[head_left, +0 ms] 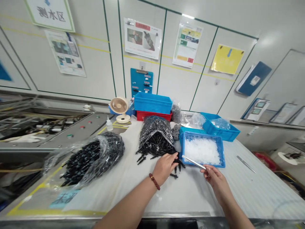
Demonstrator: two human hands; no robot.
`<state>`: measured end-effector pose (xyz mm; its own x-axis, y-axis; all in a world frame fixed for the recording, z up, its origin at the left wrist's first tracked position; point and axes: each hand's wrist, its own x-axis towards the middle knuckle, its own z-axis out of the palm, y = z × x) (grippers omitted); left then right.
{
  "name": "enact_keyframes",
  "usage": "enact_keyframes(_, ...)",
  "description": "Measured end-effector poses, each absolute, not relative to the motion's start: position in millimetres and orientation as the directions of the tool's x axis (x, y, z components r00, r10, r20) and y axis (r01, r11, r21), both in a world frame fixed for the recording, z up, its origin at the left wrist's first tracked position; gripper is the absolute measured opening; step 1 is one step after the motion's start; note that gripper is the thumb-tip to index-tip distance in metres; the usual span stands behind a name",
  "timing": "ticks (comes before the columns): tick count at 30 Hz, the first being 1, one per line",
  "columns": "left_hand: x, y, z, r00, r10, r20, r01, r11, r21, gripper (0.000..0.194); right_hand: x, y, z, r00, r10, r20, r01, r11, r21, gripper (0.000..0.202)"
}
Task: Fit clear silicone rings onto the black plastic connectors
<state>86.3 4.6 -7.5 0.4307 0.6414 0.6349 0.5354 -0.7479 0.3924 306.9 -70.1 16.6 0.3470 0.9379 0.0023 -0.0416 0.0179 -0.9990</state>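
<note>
My left hand [165,166] reaches over the front right of a pile of slim black tubular parts [156,143], which spills from a clear plastic bag. Its thumb and fingers close around one black part, mostly hidden by the hand. In my right hand [215,179] are slim metal tweezers [196,163], pointing left and up. A small whitish bit shows at their tip, too small to name. That tip is at the near left corner of a blue tray [223,156] of tiny white translucent pieces [202,151]. A few loose black parts [173,175] lie just below my left hand.
Another clear bag of black parts [95,159] lies to the left. A second metal tool [246,163] rests on the right. Behind are a fan [120,109], a squeeze bottle [109,124], a blue bin [152,103] on a red one [153,115], and another blue bin [231,133].
</note>
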Motion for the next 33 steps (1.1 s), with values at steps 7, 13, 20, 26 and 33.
enact_keyframes(7,90,8,-15,0.654,0.569,0.498,0.539,-0.813,0.219,0.016,297,-76,22,0.248,0.964,0.091,0.288,0.016,-0.957,0.039)
enact_keyframes(13,95,1,-19,0.746,0.449,0.491,0.431,-0.889,0.158,0.025,291,-79,25,0.216,0.927,0.306,0.585,0.128,-0.801,0.039)
enact_keyframes(20,100,-7,-25,0.743,0.428,0.515,0.383,-0.902,0.198,0.022,270,-79,15,0.068,0.881,0.467,0.740,0.269,-0.617,0.037)
enact_keyframes(26,100,-16,-17,0.736,0.416,0.534,0.361,-0.908,0.210,0.021,247,-78,-9,-0.031,0.913,0.406,0.775,0.279,-0.567,0.041)
enact_keyframes(33,95,-18,-12,0.653,0.547,0.524,0.382,-0.835,0.396,0.012,239,-78,-15,-0.079,0.906,0.417,0.737,0.335,-0.587,0.040)
